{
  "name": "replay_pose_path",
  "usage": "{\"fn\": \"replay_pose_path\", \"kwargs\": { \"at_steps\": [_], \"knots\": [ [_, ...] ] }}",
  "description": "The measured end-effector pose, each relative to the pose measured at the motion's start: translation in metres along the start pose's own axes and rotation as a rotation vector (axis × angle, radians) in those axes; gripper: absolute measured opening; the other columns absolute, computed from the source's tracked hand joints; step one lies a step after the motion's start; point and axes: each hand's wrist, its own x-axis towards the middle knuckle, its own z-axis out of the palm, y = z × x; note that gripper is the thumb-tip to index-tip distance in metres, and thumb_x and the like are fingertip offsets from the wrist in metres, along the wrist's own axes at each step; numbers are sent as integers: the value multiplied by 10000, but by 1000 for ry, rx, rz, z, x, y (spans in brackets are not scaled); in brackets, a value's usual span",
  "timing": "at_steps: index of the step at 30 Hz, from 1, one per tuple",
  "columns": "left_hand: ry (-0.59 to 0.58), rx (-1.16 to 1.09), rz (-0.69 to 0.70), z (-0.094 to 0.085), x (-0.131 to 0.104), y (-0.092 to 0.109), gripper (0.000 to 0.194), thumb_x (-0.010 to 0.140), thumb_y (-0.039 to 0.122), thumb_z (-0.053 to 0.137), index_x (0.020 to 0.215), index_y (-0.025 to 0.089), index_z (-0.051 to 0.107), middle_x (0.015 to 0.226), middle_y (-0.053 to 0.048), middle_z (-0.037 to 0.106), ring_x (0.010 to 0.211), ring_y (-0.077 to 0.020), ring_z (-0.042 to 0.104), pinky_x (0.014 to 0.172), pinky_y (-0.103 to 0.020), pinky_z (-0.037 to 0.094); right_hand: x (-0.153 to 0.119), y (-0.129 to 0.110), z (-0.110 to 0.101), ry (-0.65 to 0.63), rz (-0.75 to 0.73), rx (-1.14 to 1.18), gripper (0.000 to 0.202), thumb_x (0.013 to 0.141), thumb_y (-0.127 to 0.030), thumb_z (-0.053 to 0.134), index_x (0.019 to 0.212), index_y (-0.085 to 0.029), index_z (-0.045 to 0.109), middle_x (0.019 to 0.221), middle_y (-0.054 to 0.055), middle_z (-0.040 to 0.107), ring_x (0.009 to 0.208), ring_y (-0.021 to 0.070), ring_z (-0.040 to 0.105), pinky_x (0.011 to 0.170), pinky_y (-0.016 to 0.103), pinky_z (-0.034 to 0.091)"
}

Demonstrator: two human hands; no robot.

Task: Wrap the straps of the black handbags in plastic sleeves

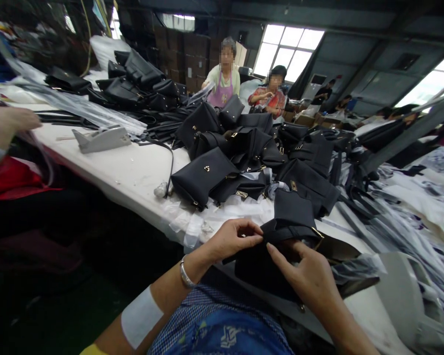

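Note:
A black handbag (294, 212) with gold-coloured metal trim rests at the near table edge, against my lap, its flap raised. My left hand (239, 236) pinches the left edge of the bag near its opening between thumb and fingers. On the other side, my right hand (307, 268) grips the bag at the opening, its thumb on the near side and its other fingers partly hidden inside. The thumbs are close together. Just beyond lies another black handbag (203, 175) with a gold clasp.
More black handbags (140, 71) are piled along the white table (122, 172). A grey tape dispenser (101, 139) stands left, and a grey plastic object (407, 291) sits at right. Clear plastic wrap (240, 212) lies ahead. A co-worker's hand (11, 121) is at far left; two people sit opposite.

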Motion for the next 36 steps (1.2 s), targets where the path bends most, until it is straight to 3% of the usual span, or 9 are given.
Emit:
{"fn": "replay_pose_path", "kwargs": {
  "at_steps": [8,14,22,25,28,30,32,34,36],
  "knots": [
    [-56,-67,-35,2,2,-4,236,766,331,777,860,131,695,749,-6,618,691,-113,539,661,-233,401,-1,3,2,35,28,-145,390,812,-536,576,878,-202,765,814,80,775,784,310,723,664,366,514],
    [-67,-58,-44,8,6,-2,209,766,303,765,850,131,682,742,-10,629,679,-117,555,650,-234,419,0,4,6,84,30,-79,354,809,-477,566,858,-184,759,858,109,776,804,314,721,667,356,519],
    [-11,153,9,14,5,4,91,774,212,720,822,139,695,730,-12,659,681,-138,593,638,-236,452,-1,5,13,149,-18,-97,310,809,-426,580,862,-171,749,823,105,768,776,310,714,697,373,518],
    [8,262,71,12,2,6,70,807,213,702,847,156,707,798,-22,698,753,-159,636,695,-245,483,-2,-1,8,82,-31,-118,286,849,-406,570,872,-180,744,828,96,765,783,301,713,699,368,523],
    [18,367,91,8,1,14,105,859,230,662,924,170,718,893,-41,726,856,-187,666,763,-265,509,-12,-3,-6,20,-90,-76,284,922,-391,552,1009,-194,736,980,82,768,901,276,717,780,347,544],
    [34,448,152,6,4,26,161,906,257,614,1004,181,717,1015,-62,728,963,-208,663,818,-283,514,-25,2,-17,92,-113,-41,289,950,-399,549,1091,-214,720,1068,66,756,971,256,711,856,328,545],
    [21,530,256,9,12,40,223,946,303,566,1084,196,705,1138,-77,710,1075,-225,639,910,-309,494,-40,13,-28,249,-57,-30,275,952,-420,561,1081,-239,723,1067,51,757,980,251,711,877,321,548],
    [-45,630,343,16,25,55,284,967,353,534,1159,209,686,1227,-84,689,1159,-243,610,1001,-337,444,-51,26,-37,377,49,-23,262,947,-442,568,1029,-255,730,1011,41,768,949,259,719,853,331,558],
    [-141,772,363,28,41,68,334,977,412,500,1175,222,689,1216,-84,704,1139,-262,627,983,-348,439,-57,38,-42,414,125,20,267,949,-450,557,1015,-256,729,966,35,774,919,263,725,833,344,564]
  ]
}}
